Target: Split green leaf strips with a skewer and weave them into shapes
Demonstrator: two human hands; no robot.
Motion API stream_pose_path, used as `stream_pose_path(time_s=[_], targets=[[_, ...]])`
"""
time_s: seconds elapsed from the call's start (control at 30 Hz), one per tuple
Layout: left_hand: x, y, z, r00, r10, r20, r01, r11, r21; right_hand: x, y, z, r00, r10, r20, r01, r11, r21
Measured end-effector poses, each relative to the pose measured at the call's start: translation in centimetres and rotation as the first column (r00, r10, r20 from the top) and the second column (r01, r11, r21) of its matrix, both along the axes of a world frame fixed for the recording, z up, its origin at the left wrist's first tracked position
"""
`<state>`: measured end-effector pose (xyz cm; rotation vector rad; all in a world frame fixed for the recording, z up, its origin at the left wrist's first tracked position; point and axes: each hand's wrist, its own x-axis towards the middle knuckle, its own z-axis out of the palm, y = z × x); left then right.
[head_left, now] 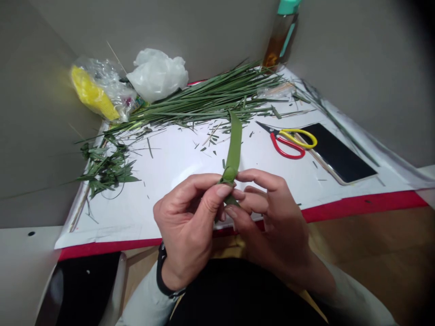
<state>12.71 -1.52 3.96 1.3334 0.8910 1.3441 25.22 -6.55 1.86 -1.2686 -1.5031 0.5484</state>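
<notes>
A long green leaf strip (234, 140) stands upright between my hands, folded or knotted at its lower part. My left hand (193, 222) pinches that folded part between thumb and forefinger; a dark band circles the wrist. From the other side, the fingertips of my right hand (272, 217) close on the same strip near the fold. A short green end shows below the fold between the fingertips. How the strip loops inside my fingers is partly hidden. Both hands are just above the near edge of the white-covered table (163, 199).
Scissors (288, 139) with red and yellow handles lie partly on a dark phone (340, 154) at right. A heap of long green leaves (210, 97) spans the back, by a bottle (280, 40), a white plastic bag (158, 74) and a yellow packet (93, 93). Folded leaf pieces (110, 165) lie left.
</notes>
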Motion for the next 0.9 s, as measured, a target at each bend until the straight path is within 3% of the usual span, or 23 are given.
stream_pose_path(time_s=[0.23, 0.47, 0.57, 0.67, 0.73, 0.9], targets=[[-0.1, -0.1, -0.3, 0.999, -0.004, 0.049, 0.006, 0.999, -0.041, -0.3, 0.2, -0.2, 0.999, 0.034, -0.007, -0.033, 0.997, 0.072], [-0.2, 0.7, -0.3, 0.988, -0.075, 0.133, 0.093, 0.986, -0.140, -0.5, 0.9, -0.9, 0.995, 0.005, -0.098, -0.007, 1.000, -0.028], [0.0, 1.9, 0.4, 0.977, -0.097, 0.188, 0.133, 0.974, -0.185, 0.3, 1.7, 0.2, 0.999, -0.053, 0.015, 0.053, 0.999, 0.006], [0.2, 3.1, 1.0, 0.970, -0.068, 0.232, 0.119, 0.970, -0.214, 1.0, 1.3, 1.7, 0.948, -0.242, 0.208, 0.204, 0.961, 0.186], [0.2, 3.7, 1.1, 0.967, -0.067, 0.245, 0.127, 0.963, -0.238, 0.8, 0.1, 2.1, 0.902, -0.295, 0.314, 0.206, 0.935, 0.288], [0.4, 3.9, 1.2, 0.959, -0.102, 0.264, 0.167, 0.957, -0.239, -1.5, -1.0, -0.4, 0.902, -0.050, 0.429, -0.012, 0.990, 0.141]])
